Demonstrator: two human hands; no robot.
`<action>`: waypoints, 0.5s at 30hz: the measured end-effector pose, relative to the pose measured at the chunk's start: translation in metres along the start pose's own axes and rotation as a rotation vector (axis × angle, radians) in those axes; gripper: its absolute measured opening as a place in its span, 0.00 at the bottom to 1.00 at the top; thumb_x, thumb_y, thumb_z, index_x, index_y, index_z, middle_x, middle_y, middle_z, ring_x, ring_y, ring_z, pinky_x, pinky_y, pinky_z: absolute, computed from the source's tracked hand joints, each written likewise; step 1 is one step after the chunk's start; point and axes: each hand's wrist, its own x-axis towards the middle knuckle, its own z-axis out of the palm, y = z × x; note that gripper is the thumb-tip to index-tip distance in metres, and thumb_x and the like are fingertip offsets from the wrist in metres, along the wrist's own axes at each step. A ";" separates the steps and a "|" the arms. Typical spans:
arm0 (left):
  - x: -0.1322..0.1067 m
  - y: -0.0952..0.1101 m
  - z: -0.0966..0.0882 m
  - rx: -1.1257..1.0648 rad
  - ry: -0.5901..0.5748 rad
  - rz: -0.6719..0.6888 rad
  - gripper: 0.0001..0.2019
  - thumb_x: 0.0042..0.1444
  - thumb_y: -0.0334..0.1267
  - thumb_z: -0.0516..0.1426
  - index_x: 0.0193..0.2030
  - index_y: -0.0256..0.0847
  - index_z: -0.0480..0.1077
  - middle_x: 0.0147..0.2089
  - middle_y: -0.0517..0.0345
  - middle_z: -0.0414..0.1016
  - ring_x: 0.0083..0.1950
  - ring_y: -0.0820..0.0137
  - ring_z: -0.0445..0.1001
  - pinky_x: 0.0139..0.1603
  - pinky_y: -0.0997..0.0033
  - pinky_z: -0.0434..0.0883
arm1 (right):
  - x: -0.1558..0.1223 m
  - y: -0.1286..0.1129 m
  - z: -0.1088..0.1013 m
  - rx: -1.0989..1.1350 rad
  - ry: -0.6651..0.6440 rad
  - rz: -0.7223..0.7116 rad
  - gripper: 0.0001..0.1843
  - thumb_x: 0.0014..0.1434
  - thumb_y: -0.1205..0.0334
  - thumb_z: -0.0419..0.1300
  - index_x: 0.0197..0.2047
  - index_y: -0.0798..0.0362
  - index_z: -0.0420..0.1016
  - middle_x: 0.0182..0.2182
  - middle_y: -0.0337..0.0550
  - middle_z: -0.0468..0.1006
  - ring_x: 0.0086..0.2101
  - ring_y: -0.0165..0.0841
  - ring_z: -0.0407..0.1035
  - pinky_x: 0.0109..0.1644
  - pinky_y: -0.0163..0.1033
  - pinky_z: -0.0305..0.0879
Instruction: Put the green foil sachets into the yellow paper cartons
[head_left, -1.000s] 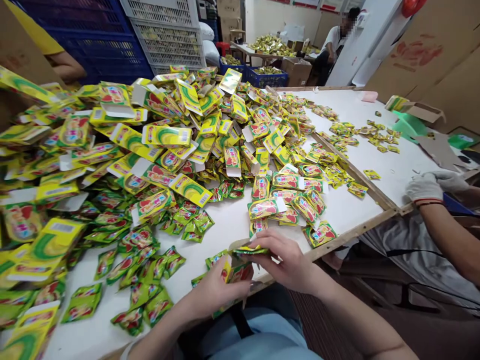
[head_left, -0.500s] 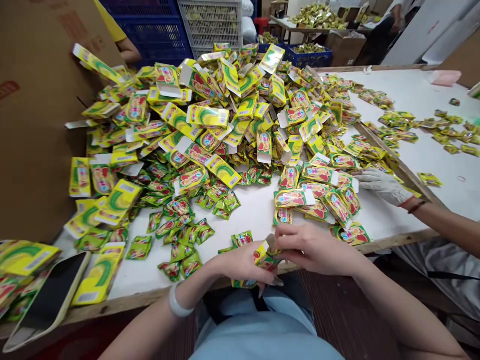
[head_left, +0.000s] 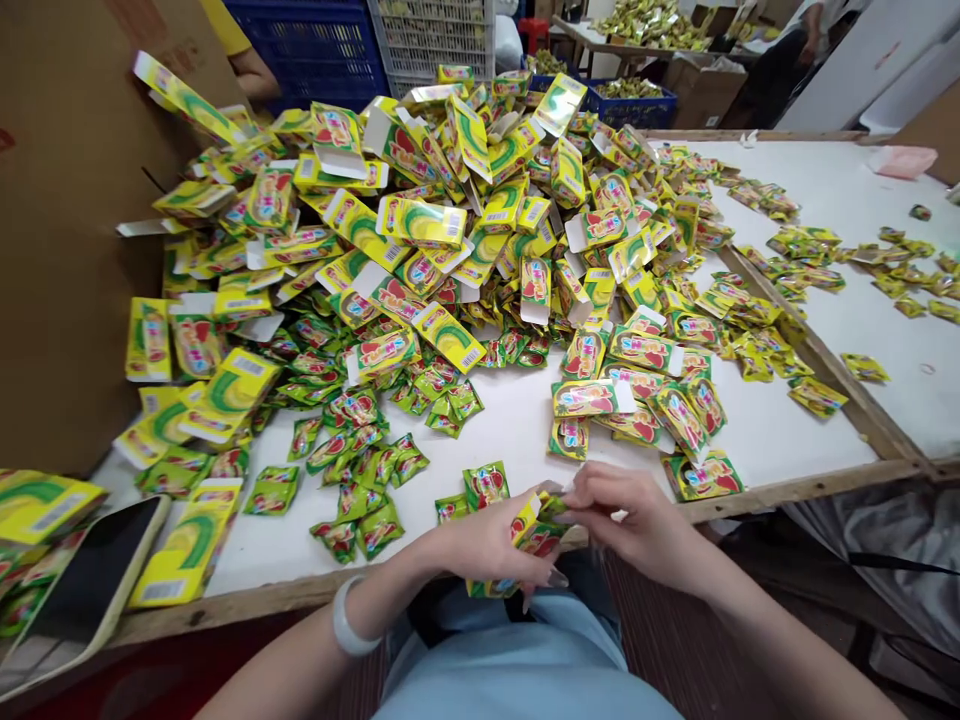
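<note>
My left hand (head_left: 487, 540) is closed around a small yellow-and-green candy box (head_left: 536, 530), held upright at the table's front edge with its top end open. Part of another printed box (head_left: 491, 588) shows beneath the same hand. My right hand (head_left: 626, 510) has its fingertips pinched together at the box's open end, by a green wrapped piece in the mouth; whether they grip that piece or a flap is hidden. Green candy packets (head_left: 486, 485) lie just beyond my left hand. Beyond my right hand is a group of filled-looking boxes (head_left: 637, 395).
A large heap of open boxes (head_left: 420, 225) covers the table's far side, with loose green packets (head_left: 367, 480) in front. A phone (head_left: 86, 580) lies at the left edge beside a cardboard carton (head_left: 67, 250). A wooden divider (head_left: 832, 370) crosses the right side.
My right hand has shifted slightly right and down from the box mouth, fingers still pinched. The co-worker's gloved hand at the right has left the view. My left hand keeps its hold.
</note>
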 end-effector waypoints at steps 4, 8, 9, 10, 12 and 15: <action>0.003 -0.003 0.004 0.037 -0.023 0.071 0.25 0.49 0.40 0.65 0.52 0.42 0.60 0.39 0.61 0.71 0.39 0.69 0.72 0.41 0.68 0.70 | -0.013 0.002 0.010 0.105 -0.196 0.038 0.17 0.71 0.58 0.50 0.41 0.54 0.78 0.33 0.44 0.77 0.26 0.27 0.67 0.29 0.31 0.65; 0.010 0.005 0.010 0.106 -0.055 0.059 0.42 0.50 0.40 0.64 0.68 0.42 0.47 0.45 0.56 0.74 0.46 0.63 0.75 0.52 0.60 0.71 | -0.018 -0.010 0.013 0.111 -0.136 0.046 0.13 0.68 0.55 0.55 0.40 0.50 0.78 0.33 0.41 0.80 0.30 0.31 0.72 0.35 0.33 0.69; 0.012 0.008 0.010 0.150 -0.034 0.065 0.46 0.50 0.42 0.65 0.70 0.42 0.44 0.48 0.54 0.75 0.49 0.61 0.75 0.54 0.58 0.70 | -0.019 -0.015 0.009 0.059 -0.035 0.016 0.13 0.67 0.55 0.55 0.37 0.50 0.78 0.30 0.40 0.80 0.30 0.32 0.72 0.35 0.33 0.69; 0.014 0.012 0.009 0.205 -0.001 0.087 0.49 0.50 0.44 0.66 0.72 0.43 0.41 0.51 0.51 0.75 0.53 0.59 0.74 0.57 0.56 0.69 | -0.021 -0.020 0.002 -0.010 0.087 -0.012 0.15 0.67 0.54 0.55 0.34 0.49 0.78 0.27 0.39 0.79 0.29 0.32 0.72 0.33 0.33 0.69; 0.020 0.018 0.002 0.346 0.110 0.186 0.49 0.51 0.49 0.66 0.73 0.45 0.44 0.60 0.46 0.70 0.61 0.56 0.70 0.62 0.54 0.67 | -0.029 -0.026 -0.021 -0.212 0.366 -0.038 0.19 0.68 0.52 0.54 0.29 0.49 0.77 0.23 0.39 0.77 0.23 0.31 0.69 0.27 0.33 0.65; 0.036 0.025 -0.022 0.605 0.341 0.352 0.32 0.57 0.48 0.62 0.66 0.47 0.59 0.65 0.46 0.66 0.66 0.55 0.64 0.65 0.52 0.65 | -0.050 -0.018 -0.075 -0.702 0.826 0.076 0.21 0.64 0.46 0.55 0.27 0.50 0.76 0.22 0.42 0.75 0.21 0.33 0.65 0.25 0.36 0.60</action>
